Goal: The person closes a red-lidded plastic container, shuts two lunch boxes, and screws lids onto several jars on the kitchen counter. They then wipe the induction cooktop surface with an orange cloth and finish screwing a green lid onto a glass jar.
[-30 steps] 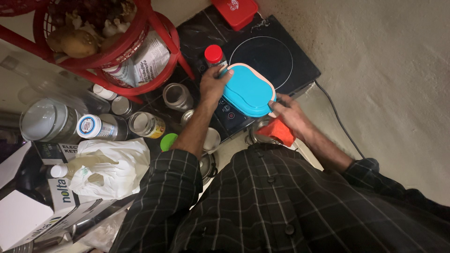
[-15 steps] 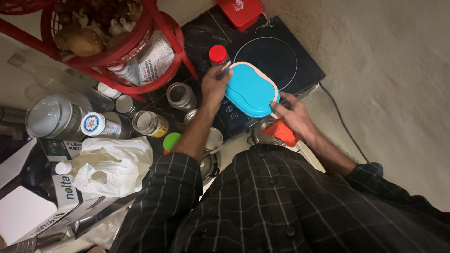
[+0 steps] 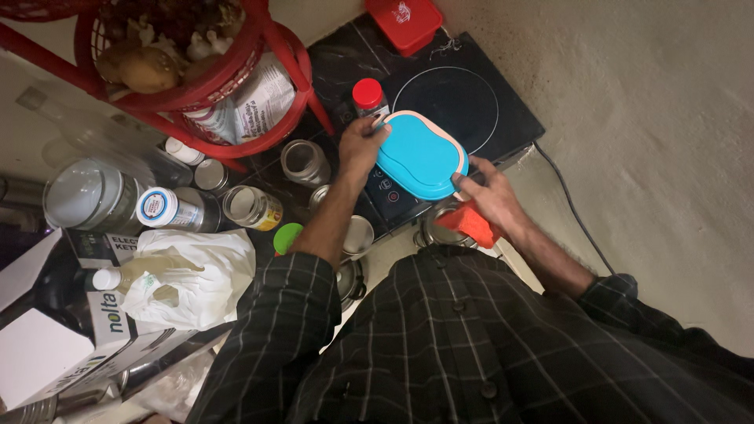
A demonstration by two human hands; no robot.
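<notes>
A blue-lidded oval container (image 3: 420, 155) with a pale rim is held over the black induction cooktop (image 3: 452, 98). My left hand (image 3: 360, 145) grips its left end, fingers curled over the lid edge. My right hand (image 3: 487, 196) holds its right end and also keeps an orange-red cloth (image 3: 471, 222) pinched against the palm. A small jar with a red cap (image 3: 367, 94) stands just behind my left hand.
A red wire rack (image 3: 188, 86) with potatoes and packets stands at the upper left. Steel jars (image 3: 302, 161), bottles, a white plastic bag (image 3: 184, 275) and cardboard boxes (image 3: 47, 345) crowd the left. A red box (image 3: 404, 22) lies behind the cooktop; a cable (image 3: 569, 208) trails right.
The container and both hands shifted slightly up and right in view; the grip on it is unchanged.
</notes>
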